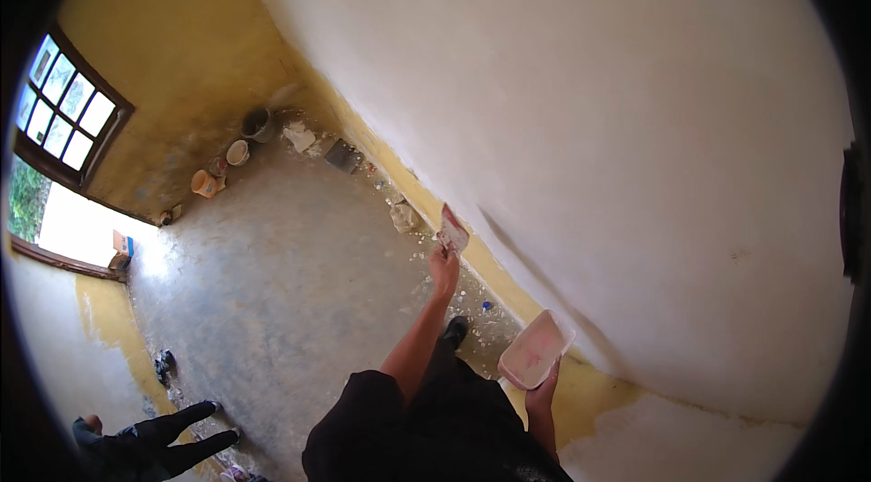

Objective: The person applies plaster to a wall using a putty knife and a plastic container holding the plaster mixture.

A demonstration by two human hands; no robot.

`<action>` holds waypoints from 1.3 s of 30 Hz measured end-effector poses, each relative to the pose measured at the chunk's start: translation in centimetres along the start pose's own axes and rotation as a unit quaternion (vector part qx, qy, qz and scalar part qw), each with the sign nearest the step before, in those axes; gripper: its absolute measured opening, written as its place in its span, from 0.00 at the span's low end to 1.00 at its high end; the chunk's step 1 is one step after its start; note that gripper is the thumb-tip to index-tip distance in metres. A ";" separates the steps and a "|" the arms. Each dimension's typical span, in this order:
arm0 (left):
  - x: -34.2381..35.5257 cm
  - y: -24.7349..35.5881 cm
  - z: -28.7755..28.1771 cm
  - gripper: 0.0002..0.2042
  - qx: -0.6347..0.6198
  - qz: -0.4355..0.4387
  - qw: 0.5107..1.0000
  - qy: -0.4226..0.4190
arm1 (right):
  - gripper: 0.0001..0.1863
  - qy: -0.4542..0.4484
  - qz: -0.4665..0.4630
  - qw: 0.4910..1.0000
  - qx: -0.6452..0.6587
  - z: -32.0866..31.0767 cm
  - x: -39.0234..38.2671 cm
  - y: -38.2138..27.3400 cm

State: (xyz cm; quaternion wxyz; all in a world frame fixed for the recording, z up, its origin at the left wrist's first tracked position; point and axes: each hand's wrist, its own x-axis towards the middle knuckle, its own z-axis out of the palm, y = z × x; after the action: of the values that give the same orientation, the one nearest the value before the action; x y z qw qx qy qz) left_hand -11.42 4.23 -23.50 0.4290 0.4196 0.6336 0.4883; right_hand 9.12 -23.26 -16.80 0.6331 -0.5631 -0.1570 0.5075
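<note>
Left hand [444,268]'s wrapped snugly round 1 smeared flat scraper [454,230] near the wall [635,137] beside me, right hand [544,389]'s clasping 1 rectangular tub [515,378].

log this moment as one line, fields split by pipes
left hand: gripping flat spreader, contact with wall unclear | right hand: gripping rectangular tub | wall: white above yellow strip | another person: lower left
</note>
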 end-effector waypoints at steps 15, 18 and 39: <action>-10.2 -7.5 11.9 0.29 0.029 0.128 0.990 -0.054 | 0.26 0.008 -0.028 0.994 -0.101 -1.6 -0.9 0.9; -9.3 -9.6 9.2 0.18 0.128 -0.019 0.990 -0.053 | 0.26 0.045 -0.015 0.998 -0.032 -1.6 -1.0 1.2; 6.8 -0.1 3.7 0.15 -0.311 -0.205 0.927 -0.045 | 0.26 -0.058 0.049 0.991 0.109 0.6 0.0 -1.5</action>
State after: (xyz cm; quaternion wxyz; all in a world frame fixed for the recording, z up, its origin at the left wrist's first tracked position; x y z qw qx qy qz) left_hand -9.80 11.64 -25.07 0.6567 0.1472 0.5023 0.5429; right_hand 9.35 -22.72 -15.33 0.6548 -0.4673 -0.1090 0.5840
